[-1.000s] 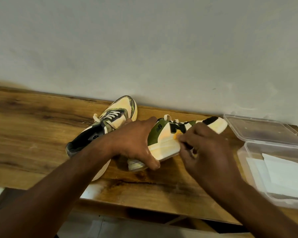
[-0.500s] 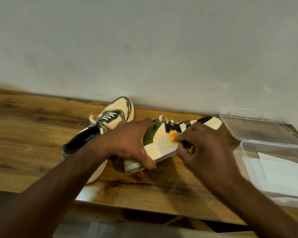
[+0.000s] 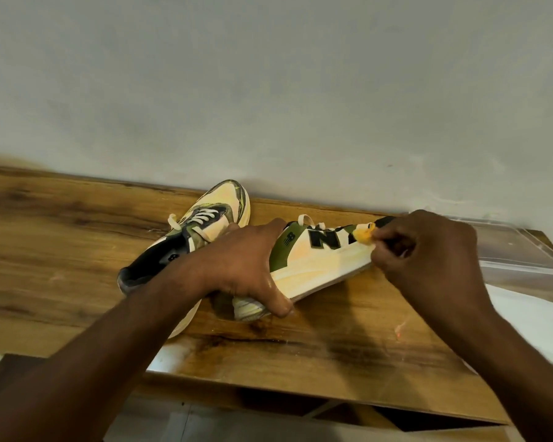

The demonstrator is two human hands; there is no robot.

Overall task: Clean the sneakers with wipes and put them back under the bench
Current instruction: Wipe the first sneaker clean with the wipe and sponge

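Head view: at the right edge a clear plastic container is seen on the wooden bench top, its lid lying open toward the wall, and white sheets are seen inside it, cut off by the frame edge so that their number cannot be told. The left hand is wrapped around the heel of a cream, olive and black sneaker, with the thumb across the upper and the fingers curled under the sole, so that the shoe is held tilted on its side with the toe pointed to the right and toward the wall; the heel end is just above the wood or touching it, which cannot be told. The right hand is closed in a pinch at the toe end, and a small crumpled wipe, stained yellow-orange, is gripped between thumb and fingertips and pressed against the side of the upper just past the large black letter. The toe tip is hidden by this hand. A second sneaker is lain flat on the bench just behind the left wrist, its toe near the pale wall, and its near side is covered by the left forearm. A glossy patch is seen on the wood near the front edge.
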